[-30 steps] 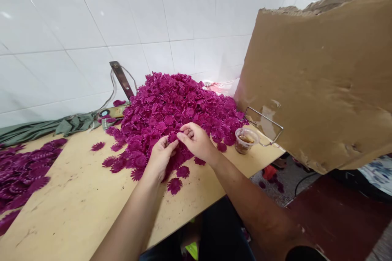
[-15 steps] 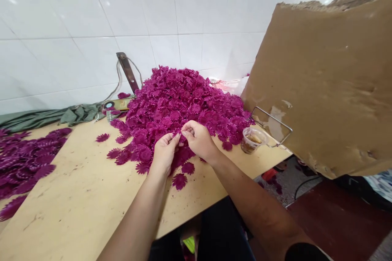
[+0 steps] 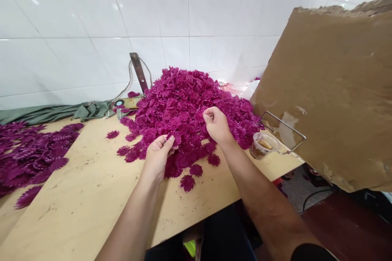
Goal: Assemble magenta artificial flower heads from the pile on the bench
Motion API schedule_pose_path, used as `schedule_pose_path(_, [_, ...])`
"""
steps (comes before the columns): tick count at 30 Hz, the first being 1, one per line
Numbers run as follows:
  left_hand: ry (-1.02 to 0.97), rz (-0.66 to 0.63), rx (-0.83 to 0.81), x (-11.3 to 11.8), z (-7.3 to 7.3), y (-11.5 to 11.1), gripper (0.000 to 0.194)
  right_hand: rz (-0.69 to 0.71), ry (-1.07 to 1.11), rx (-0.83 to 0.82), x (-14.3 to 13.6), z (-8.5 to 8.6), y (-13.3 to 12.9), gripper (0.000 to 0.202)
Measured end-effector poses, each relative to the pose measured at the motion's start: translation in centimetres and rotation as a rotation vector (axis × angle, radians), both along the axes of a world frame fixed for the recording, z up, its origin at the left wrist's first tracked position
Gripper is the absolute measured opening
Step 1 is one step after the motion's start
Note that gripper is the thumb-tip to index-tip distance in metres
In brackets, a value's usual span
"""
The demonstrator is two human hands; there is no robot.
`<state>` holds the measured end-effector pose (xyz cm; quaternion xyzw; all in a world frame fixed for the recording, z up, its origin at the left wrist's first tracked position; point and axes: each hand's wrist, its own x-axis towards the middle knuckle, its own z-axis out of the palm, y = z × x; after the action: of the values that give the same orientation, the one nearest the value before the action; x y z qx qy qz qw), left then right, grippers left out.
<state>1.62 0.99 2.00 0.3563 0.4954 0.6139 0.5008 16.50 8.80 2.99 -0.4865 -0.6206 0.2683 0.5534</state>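
Observation:
A tall heap of magenta artificial flower pieces [image 3: 186,94] stands on the pale board [image 3: 101,187]. At its front edge my left hand [image 3: 157,158] is closed, pinching a magenta flower piece [image 3: 175,140] between thumb and fingers. My right hand [image 3: 219,126] is apart from it, up and to the right, in front of the heap. Its thumb and fingertips are pressed together; what they hold, if anything, cannot be made out against the magenta. Single flower pieces [image 3: 187,183] lie on the board just below the hands.
A clear plastic cup [image 3: 263,145] with brown contents sits at the right in a wire holder [image 3: 294,147]. Behind it leans a large cardboard sheet [image 3: 330,89]. More flower pieces [image 3: 39,155] lie at the left, near a green cloth [image 3: 55,113]. A tiled wall [image 3: 122,8] rises behind.
My hands, together at the fingertips before, have parted. The right has moved up and right towards the heap; the left keeps the flower piece. The view has shifted slightly left.

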Motion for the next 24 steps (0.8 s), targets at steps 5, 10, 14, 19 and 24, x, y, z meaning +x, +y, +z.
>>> schedule_pose_path(5, [0.073,-0.029,0.014,-0.3,0.2,-0.4,0.039,0.236,0.196,-0.205,-1.2,-0.3,-0.1,0.01])
schedule_pose_path(10, [0.021,0.023,-0.04,-0.3,0.4,-0.5,0.047,0.27,0.349,-0.298,-2.2,-0.6,-0.5,0.011])
schedule_pose_path(14, [-0.044,0.067,-0.054,-0.6,0.7,-0.6,0.049,0.297,0.353,-0.285,-2.4,-0.1,-1.1,0.015])
schedule_pose_path(19, [-0.036,-0.036,-0.005,-0.6,1.3,-0.8,0.044,0.251,0.219,-0.372,-2.7,-0.3,-0.5,0.011])
schedule_pose_path(24, [0.103,-0.019,0.042,-0.6,0.9,-0.1,0.041,0.045,-0.158,-0.197,-2.0,-0.3,-0.1,0.028])
